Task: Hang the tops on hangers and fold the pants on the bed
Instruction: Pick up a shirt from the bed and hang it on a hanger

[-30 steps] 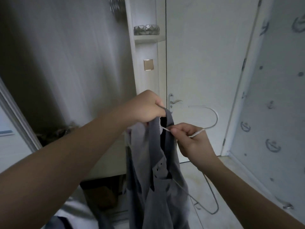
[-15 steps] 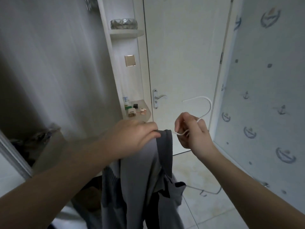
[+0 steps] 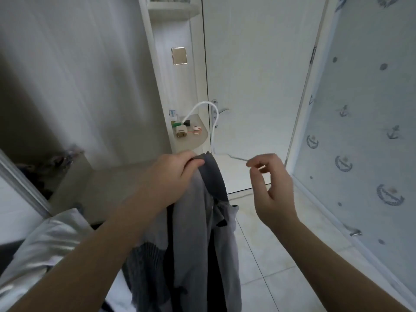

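Grey knit top (image 3: pixel 193 233) pinched by my L hand (image 3: pixel 173 174); white wire hanger (image 3: pixel 212 131) juts its arm right — toward R hand (image 3: pixel 272 188), fingers loose, empty.

Dim, cool, flat indoor light. The plain white door (image 3: pixel 258 64) and pale tiled floor (image 3: pixel 270 255) are brightest, while the grey wall panel (image 3: pixel 67 86) darkens toward the left edge. The grey knit top (image 3: pixel 193 233) hangs in soft shade. There is mild blur throughout, and straight lines bow near the edges. The glossy silvery fabric (image 3: pixel 45 248) shows sheen.
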The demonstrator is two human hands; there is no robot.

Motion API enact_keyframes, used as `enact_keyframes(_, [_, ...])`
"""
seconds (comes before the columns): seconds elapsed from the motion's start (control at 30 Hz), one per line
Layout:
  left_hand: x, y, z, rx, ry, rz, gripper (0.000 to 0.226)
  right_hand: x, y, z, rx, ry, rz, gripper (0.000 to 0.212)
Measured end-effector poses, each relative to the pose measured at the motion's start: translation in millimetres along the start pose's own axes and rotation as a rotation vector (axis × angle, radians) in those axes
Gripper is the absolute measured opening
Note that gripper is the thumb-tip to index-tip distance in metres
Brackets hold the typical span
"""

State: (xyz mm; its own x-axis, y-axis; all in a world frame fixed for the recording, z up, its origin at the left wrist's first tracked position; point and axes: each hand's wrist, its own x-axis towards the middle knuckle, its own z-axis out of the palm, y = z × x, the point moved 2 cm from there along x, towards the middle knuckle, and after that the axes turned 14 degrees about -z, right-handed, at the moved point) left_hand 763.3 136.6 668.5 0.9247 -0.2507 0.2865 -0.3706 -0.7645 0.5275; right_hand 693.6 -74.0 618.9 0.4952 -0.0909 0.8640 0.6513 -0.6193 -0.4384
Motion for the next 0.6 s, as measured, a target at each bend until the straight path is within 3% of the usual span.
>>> enact_keyframes(0.17, [-27.7, -12.3, 4.0, -0.209, 0.171, -0.138, 0.019, -45.8, -3.6, 48.7, 0.310, -0.623, 0.254, 0.030])
enact_keyframes(0.3, [-45.4, -26.1, 14.3, -0.264, 0.203, -0.195, 0.016, -52.2, -0.7, 59.4, 0.269, -0.577, 0.177, 0.004])
enact_keyframes(0.37, [-50.9, -37.0, 23.6, -0.339, 0.172, -0.237, 0.017, -62.7, 0.3, 60.4, 0.364, -0.624, 0.249, 0.006])
enact_keyframes(0.5, [-58.6, -49.9, 36.5, -0.474, 0.141, -0.262, 0.018, -90.7, 3.2, 76.0, 0.470, -0.868, 0.392, 0.019])
enact_keyframes(0.6, [-63.1, -57.0, 33.7, -0.469, 0.173, -0.251, 0.024, -109.9, 24.2, 84.2, 0.258, -1.110, 0.386, 0.012])
